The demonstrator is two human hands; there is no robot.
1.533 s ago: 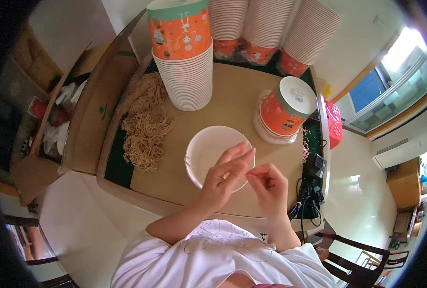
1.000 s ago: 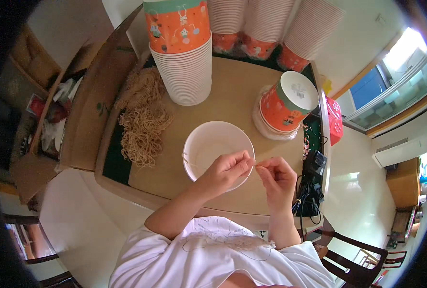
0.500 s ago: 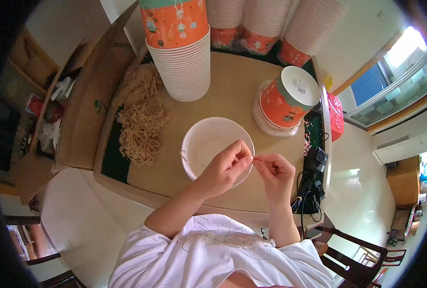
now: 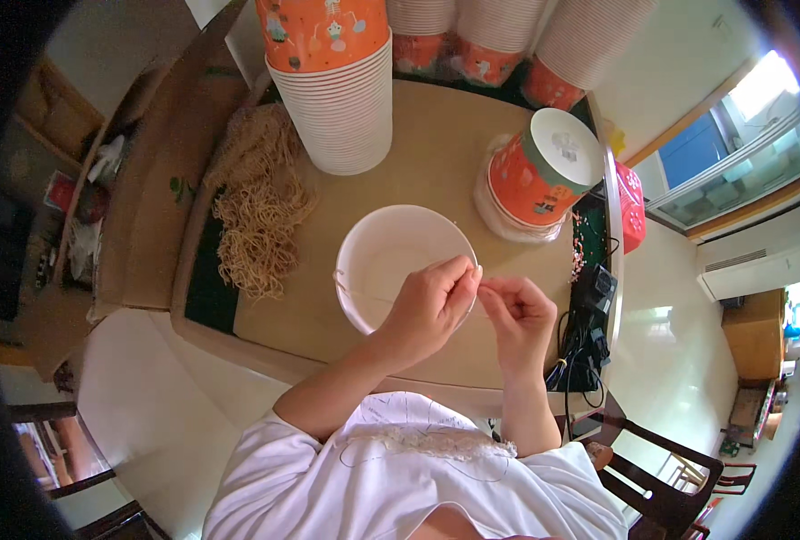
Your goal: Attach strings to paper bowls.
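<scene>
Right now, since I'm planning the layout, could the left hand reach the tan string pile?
Probably yes: past the white bowl, bare brown board leaves the left hand a free way to the tan string pile.

The left hand (image 4: 434, 301) and right hand (image 4: 521, 310) are pinching close together. The left forearm (image 4: 348, 378) is slanting inward.

A bowl (image 4: 386, 243) sits mid-frame on your desk (image 4: 454, 135), a heap of strands (image 4: 260, 225) to its left. Behind stand 1 bowl stack (image 4: 339, 117) and, at the top edge, 3 farther stacks (image 4: 501, 27); upper right, an upturned bowl (image 4: 535, 187).
</scene>
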